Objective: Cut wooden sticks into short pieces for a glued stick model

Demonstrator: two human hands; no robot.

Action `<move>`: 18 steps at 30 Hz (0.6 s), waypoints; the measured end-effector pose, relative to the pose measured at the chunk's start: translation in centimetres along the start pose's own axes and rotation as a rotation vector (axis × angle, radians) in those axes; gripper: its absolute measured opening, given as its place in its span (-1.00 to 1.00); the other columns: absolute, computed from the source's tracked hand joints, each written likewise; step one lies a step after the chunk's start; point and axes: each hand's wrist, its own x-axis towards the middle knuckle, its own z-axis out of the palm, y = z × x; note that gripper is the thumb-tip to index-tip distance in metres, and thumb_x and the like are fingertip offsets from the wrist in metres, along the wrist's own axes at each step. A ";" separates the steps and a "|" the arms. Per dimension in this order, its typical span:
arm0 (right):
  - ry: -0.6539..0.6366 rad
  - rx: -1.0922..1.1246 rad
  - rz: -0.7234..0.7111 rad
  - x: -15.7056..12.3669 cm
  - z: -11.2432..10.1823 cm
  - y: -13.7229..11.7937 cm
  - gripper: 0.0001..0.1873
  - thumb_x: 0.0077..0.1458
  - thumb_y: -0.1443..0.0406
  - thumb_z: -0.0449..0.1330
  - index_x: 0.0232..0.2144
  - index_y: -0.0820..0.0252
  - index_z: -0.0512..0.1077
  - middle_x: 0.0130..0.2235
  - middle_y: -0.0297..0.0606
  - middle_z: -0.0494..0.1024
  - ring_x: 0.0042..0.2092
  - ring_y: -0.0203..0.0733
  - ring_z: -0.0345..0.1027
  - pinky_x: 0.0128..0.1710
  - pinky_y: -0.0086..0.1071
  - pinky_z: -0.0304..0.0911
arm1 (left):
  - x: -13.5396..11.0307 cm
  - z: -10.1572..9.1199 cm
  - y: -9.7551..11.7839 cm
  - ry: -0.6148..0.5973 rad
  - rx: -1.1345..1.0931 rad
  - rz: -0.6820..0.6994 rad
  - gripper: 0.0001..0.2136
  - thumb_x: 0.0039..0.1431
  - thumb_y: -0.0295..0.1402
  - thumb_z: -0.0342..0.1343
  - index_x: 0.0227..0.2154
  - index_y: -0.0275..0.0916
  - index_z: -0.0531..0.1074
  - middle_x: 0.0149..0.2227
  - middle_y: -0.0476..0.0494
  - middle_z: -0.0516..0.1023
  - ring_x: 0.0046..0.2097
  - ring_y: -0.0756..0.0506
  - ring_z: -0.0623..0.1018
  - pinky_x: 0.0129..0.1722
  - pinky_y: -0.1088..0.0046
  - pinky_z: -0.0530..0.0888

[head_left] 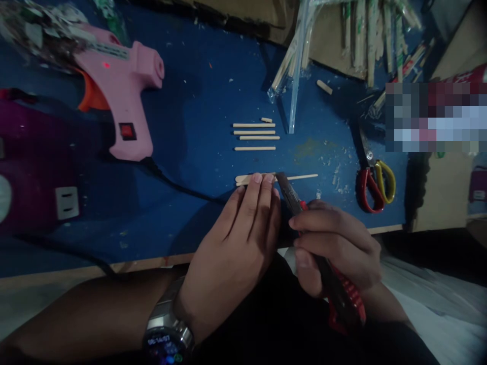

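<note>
My left hand lies with its fingers stretched out, fingertips pressing a flat wooden craft stick onto the blue tabletop. Beneath or beside it is a second strip of wood, mostly covered by the fingers. A thin stick end sticks out to the right. Closed around a red and dark utility knife is my right hand. The knife's blade tip touches or nearly touches the wood just right of my left fingertips. Above are several short cut sticks in a row, with a small offcut over them.
A pink hot glue gun with a lit red light rests at upper left, its cord running behind my left hand. Scissors with red and yellow handles lie at right. Wrapped sticks lie on cardboard at the back; a purple socket box stands left.
</note>
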 end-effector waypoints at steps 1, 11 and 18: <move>-0.005 0.012 0.008 0.0 0.0 -0.1 -0.86 0.29 0.46 0.26 -0.27 0.13 0.53 -0.18 -0.20 0.72 -0.23 -0.14 0.67 0.05 -0.12 0.67 | 0.0 0.0 -0.1 -0.001 0.007 0.005 -0.45 0.61 -0.48 -0.21 0.47 -0.78 0.25 0.49 -0.76 0.38 0.52 -0.54 0.43 0.43 -0.01 0.58; 0.041 0.007 -0.034 -0.3 1.1 -0.2 -0.83 0.34 0.44 0.21 -0.31 0.14 0.50 -0.21 -0.23 0.68 -0.23 -0.18 0.61 0.00 -0.13 0.63 | 0.1 -0.1 -0.5 0.013 0.021 0.026 -0.47 0.62 -0.48 -0.19 0.45 -0.78 0.29 0.47 -0.75 0.41 0.50 -0.51 0.46 0.41 0.02 0.60; 0.054 -0.038 -0.041 -1.2 1.7 -0.2 -0.86 0.29 0.43 0.23 -0.32 0.12 0.50 -0.22 -0.28 0.68 -0.25 -0.17 0.63 -0.07 -0.13 0.65 | 0.1 0.1 -0.5 0.023 0.031 0.035 -0.46 0.64 -0.44 -0.20 0.44 -0.78 0.30 0.47 -0.74 0.40 0.50 -0.50 0.46 0.41 0.02 0.60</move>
